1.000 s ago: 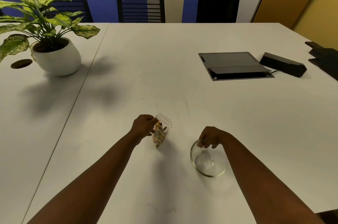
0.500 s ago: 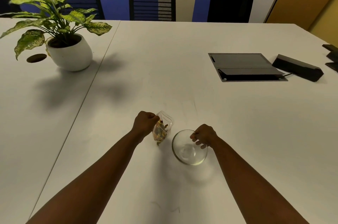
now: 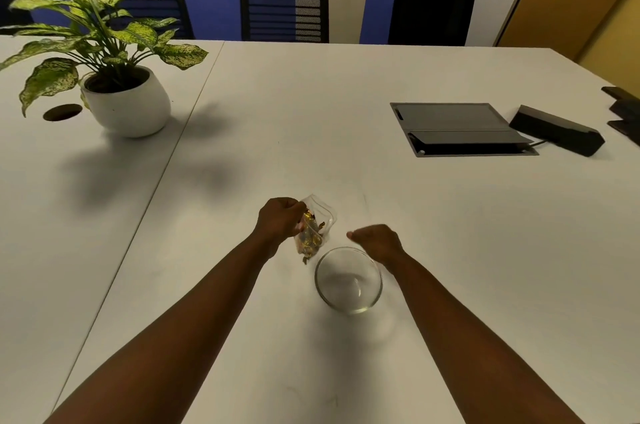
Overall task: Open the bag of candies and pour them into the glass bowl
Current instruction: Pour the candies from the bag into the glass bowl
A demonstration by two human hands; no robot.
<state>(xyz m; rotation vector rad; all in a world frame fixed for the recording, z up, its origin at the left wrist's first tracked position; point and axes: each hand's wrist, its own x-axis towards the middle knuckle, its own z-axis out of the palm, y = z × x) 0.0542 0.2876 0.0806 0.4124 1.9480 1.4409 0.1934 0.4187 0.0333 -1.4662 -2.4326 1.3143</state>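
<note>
Centre of frame, the left hand [image 3: 280, 222] pinches the bag [image 3: 313, 228] by its upper edge; it hangs limp, light and crinkly, candies sagging low. Take the opposite lip to open it. Just right, the right hand [image 3: 377, 241] hovers loosely curled, empty, above the bowl [image 3: 348, 280], smooth breakable glass.

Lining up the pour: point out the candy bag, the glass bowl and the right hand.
candy bag [image 3: 311, 233], head view, candy-filled lower part.
glass bowl [image 3: 375, 295], head view, right wall.
right hand [image 3: 377, 241], head view, back of hand.

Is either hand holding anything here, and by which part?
Left hand grips the candy bag by its upper left edge. Right hand holds nothing.
</note>
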